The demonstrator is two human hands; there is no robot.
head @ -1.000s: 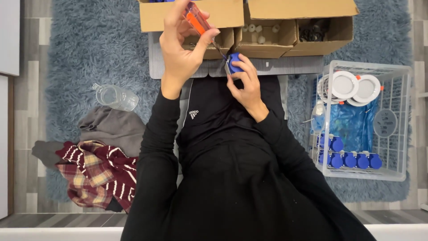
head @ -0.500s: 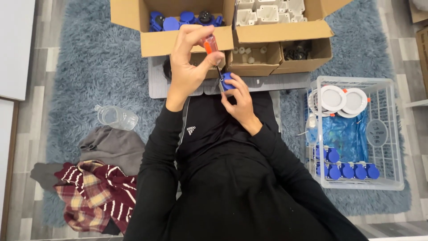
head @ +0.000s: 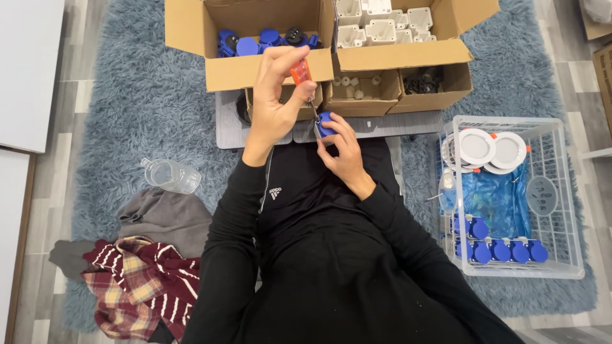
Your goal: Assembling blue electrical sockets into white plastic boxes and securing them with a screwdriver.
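My left hand [head: 275, 95] grips an orange-handled screwdriver [head: 301, 72], its thin shaft pointing down toward a small blue plastic part [head: 324, 122]. My right hand [head: 341, 146] holds that blue part from below, fingers wrapped around it, just above my lap. Both hands sit in front of the cardboard boxes [head: 255, 70], over a grey board [head: 370, 126].
The left box holds several blue parts [head: 258, 41]; the right box holds white housings [head: 379, 25]. A white wire basket [head: 567, 210] at the right contains round white discs and blue parts. A clear plastic bottle [head: 171, 175] and a pile of clothes [head: 146, 274] lie on the blue rug at left.
The view has shifted so the boxes and hands sit lower in frame. My hands keep the screwdriver and blue part together, with the screwdriver tip staying at the part.
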